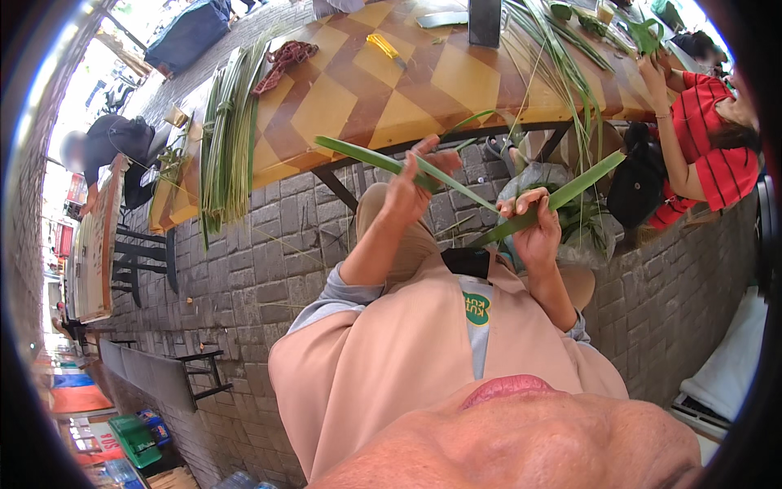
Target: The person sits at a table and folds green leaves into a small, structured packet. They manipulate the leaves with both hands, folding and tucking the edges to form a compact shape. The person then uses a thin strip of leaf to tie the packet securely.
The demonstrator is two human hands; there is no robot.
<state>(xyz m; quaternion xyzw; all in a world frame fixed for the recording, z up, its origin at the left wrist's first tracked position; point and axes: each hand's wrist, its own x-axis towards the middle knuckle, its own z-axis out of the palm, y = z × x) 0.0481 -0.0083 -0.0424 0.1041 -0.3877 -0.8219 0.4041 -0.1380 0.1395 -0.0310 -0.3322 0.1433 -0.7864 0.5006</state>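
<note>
My left hand (408,186) has a green palm leaf strip (357,153) running between its spread fingers and thumb. One end of the strip points out to the left, while a narrower length crosses toward my right hand (534,229). Between the thumb and curled fingers of that hand is a broad green leaf length (586,180), slanting up to the right, its other part hanging down toward my lap. Whether these lengths form one leaf cannot be told. Both hands are raised above my knees, just before the table edge.
The patterned wooden table (342,116) carries a bundle of palm leaves (229,134), a yellow cutter knife (385,47), a dark red cloth (286,61) and a phone-like dark slab (484,23). A plastic bag with leaves (583,226) lies by my right knee. A person in red stripes (702,134) handles leaves at right.
</note>
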